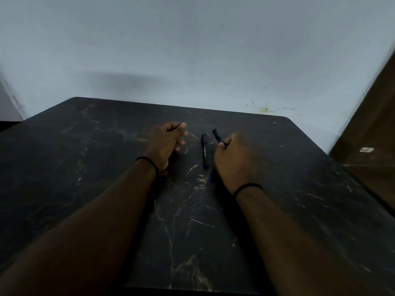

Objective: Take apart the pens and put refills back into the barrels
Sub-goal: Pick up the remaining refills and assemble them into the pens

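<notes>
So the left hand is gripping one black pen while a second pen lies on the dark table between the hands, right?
Not quite: the head view shows the right hand gripping that black pen. The left hand holds nothing. The second pen does lie on the dark table between the hands.

1 head-worn wide-angle view, looking forward and down over both forearms, near the dark marble-patterned table (277, 210); pale wall (192, 50) closing the far side

Around the capped pen (204, 151) your table (85, 167) lies open left and near; wall (192, 60) blocks beyond.
</notes>
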`<state>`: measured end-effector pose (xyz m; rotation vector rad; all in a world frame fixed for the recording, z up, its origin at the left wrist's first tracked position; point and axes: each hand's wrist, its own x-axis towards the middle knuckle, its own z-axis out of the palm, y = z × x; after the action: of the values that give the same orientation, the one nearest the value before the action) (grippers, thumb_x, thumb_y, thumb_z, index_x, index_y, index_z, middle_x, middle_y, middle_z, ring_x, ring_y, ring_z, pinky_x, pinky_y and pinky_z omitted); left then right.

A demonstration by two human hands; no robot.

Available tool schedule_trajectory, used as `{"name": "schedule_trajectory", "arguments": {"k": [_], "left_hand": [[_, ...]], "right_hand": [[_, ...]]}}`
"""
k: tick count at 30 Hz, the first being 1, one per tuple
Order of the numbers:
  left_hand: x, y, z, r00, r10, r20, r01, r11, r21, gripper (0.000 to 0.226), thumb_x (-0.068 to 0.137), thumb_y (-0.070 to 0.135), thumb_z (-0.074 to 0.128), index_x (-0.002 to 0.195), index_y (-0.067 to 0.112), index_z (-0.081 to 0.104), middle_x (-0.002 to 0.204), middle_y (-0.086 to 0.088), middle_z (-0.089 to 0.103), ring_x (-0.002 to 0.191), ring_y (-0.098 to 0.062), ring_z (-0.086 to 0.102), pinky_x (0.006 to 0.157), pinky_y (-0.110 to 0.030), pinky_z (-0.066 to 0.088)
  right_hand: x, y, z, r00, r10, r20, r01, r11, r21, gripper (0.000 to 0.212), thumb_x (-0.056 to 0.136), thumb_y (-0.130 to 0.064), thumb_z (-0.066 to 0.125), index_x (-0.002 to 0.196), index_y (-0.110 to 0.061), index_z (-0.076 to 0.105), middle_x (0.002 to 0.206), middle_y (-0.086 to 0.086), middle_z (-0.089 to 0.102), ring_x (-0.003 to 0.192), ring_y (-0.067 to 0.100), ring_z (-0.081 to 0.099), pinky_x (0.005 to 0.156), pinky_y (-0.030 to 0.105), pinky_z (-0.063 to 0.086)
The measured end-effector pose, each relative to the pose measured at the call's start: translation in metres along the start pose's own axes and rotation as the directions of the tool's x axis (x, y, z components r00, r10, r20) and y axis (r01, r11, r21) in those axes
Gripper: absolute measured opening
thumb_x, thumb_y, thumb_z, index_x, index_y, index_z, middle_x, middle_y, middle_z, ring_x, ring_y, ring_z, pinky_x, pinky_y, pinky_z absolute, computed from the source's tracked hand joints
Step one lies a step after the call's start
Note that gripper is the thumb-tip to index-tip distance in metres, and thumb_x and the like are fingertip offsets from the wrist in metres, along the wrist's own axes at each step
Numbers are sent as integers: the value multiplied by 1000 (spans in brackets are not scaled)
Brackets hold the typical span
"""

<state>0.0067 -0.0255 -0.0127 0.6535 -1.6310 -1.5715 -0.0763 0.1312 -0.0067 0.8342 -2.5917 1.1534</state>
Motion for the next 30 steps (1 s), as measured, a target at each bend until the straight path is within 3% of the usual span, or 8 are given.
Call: {"name": "schedule_trajectory", "arguments": {"k": [4, 10, 17, 24, 30], "left_hand": [[0, -1, 2, 1000, 5, -19, -5, 1000, 28, 25, 98, 19, 60, 114, 1, 64, 86, -4, 66, 60, -11, 52, 51, -23, 41], [1, -3, 3, 1000, 4, -16, -3, 997, 75, 21, 97, 22, 61, 110, 5, 65, 90, -4, 67, 61, -11, 52, 51, -22, 42], [-1, -2, 3, 1000, 13, -22, -11, 995, 97, 24, 97, 22, 60, 113, 5, 65, 91, -4, 67, 61, -10, 53, 52, -21, 43], [2, -3, 4, 999, 16, -32, -12, 993, 113, 24, 97, 23, 61, 113, 5, 66, 91, -5, 68, 59, -9, 53, 49, -18, 43], [2, -4, 3, 999, 18, -50, -11, 992, 129, 23, 96, 22, 62, 111, 6, 68, 92, -7, 69, 60, -10, 54, 48, -18, 43]], "right_hand": [[2, -2, 3, 1000, -19, 9, 20, 989, -148, 25, 96, -29, 47, 109, -9, 57, 103, 10, 67, 94, 31, 64, 74, 35, 46], [7, -3, 10, 999, -37, 21, 41, 972, -233, 18, 94, -25, 53, 100, -11, 61, 100, 9, 69, 93, 29, 66, 65, 28, 38], [12, -3, 17, 998, -29, 48, 38, 979, -200, 15, 90, -26, 55, 88, -13, 63, 86, 5, 67, 82, 26, 66, 62, 29, 41], [16, -1, 19, 993, -57, 104, 73, 985, -154, 26, 94, -36, 53, 88, -14, 66, 89, 6, 67, 86, 27, 65, 71, 31, 47], [16, -1, 17, 990, -46, 137, 63, 990, -126, 24, 93, -31, 52, 84, -14, 66, 80, 4, 65, 80, 26, 64, 72, 34, 52]]}}
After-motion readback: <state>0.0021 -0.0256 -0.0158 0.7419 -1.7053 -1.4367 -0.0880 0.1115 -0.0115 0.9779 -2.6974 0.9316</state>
